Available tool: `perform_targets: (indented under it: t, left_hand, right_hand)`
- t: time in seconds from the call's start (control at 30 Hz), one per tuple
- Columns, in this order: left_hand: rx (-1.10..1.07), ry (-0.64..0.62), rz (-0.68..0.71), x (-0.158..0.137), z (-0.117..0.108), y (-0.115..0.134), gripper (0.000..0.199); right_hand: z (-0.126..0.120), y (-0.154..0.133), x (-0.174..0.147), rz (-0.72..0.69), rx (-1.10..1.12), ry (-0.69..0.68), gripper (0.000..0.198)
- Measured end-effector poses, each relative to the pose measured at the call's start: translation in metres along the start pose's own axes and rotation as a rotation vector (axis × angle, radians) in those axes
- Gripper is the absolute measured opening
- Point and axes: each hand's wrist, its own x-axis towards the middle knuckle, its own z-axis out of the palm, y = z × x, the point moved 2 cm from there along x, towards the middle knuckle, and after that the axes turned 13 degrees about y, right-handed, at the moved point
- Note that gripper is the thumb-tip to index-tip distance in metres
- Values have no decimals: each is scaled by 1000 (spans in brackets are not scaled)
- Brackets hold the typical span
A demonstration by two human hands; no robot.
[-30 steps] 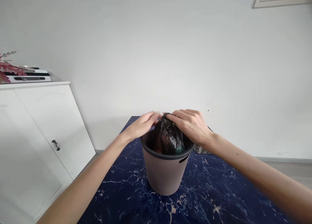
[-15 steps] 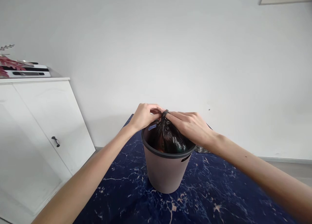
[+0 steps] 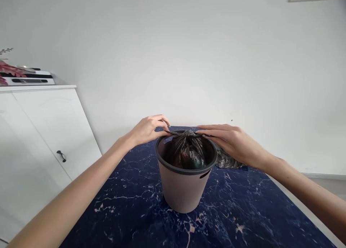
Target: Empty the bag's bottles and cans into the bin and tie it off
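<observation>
A black garbage bag (image 3: 187, 150), full and gathered at its top, sits inside a pinkish-beige trash can (image 3: 183, 190) with a dark grey rim. My left hand (image 3: 148, 129) pinches one end of the bag's twisted top, to the left of the gathered knot. On the other side, my right hand (image 3: 235, 141) grips the opposite end between thumb and fingers. The two ends stretch sideways, roughly level, just above the rim. Dark reddish and greenish shapes show faintly through the thin plastic.
The can stands on a table (image 3: 129, 204) with a dark blue marbled top. Behind it, at the right, lies another crumpled black plastic bag (image 3: 228, 158). A white cabinet (image 3: 51, 132) stands at left, with a white device (image 3: 31, 79) on it. A pale wall rises behind.
My hands have moved apart from the knot, left hand leftward and right hand rightward, drawing the bag's ends out. The knot sits lower. More of the crumpled bag behind shows.
</observation>
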Motion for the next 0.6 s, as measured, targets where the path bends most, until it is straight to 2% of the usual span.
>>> perform_targets:
  t: [0.13, 0.23, 0.33, 0.5, 0.6]
  left_hand:
    - [6, -41, 12, -4, -10, -2, 18]
    - [-79, -16, -67, -5, -15, 4, 16]
    - [-361, -52, -237, -4, -15, 16, 22]
    - [-978, -269, -461, -1, 1, 40, 31]
    - [-1161, -237, -558, 2, 12, 46, 35]
  right_hand:
    - [-2, 7, -14, 42, -85, -2, 41]
    - [-5, 8, -18, 148, -47, -18, 42]
    - [-9, 2, -11, 326, 124, -52, 43]
    - [-8, -13, 7, 643, 488, -118, 53]
    - [2, -18, 13, 785, 819, -168, 54]
